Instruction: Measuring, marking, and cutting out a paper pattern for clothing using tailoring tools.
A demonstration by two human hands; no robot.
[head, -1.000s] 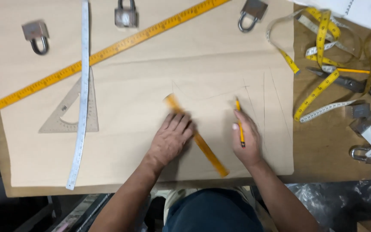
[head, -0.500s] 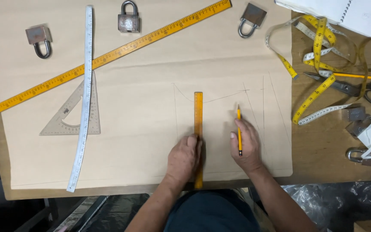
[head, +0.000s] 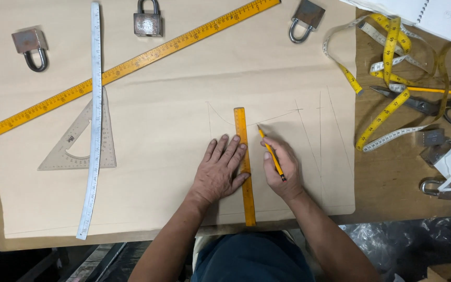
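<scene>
A large sheet of brown pattern paper [head: 173, 83] covers the table and carries faint pencil lines. A short orange ruler [head: 244, 156] lies upright on it, near the front edge. My left hand [head: 220, 172] presses flat on the paper with its fingertips against the ruler's left side. My right hand [head: 282, 169] grips a yellow pencil [head: 270, 151] just right of the ruler, its tip touching the paper close to the ruler's upper part.
A long yellow ruler [head: 126, 68] crosses the sheet diagonally. A white steel rule [head: 94, 120] overlaps a clear set square [head: 79, 143]. Three padlocks [head: 147, 21] weigh the top edge. Yellow tape measures [head: 387, 62], scissors [head: 418, 104] and more padlocks [head: 431, 185] lie right.
The short orange ruler turned from a diagonal to upright. My left hand moved onto its left side, and my right hand brought the pencil tip up beside it.
</scene>
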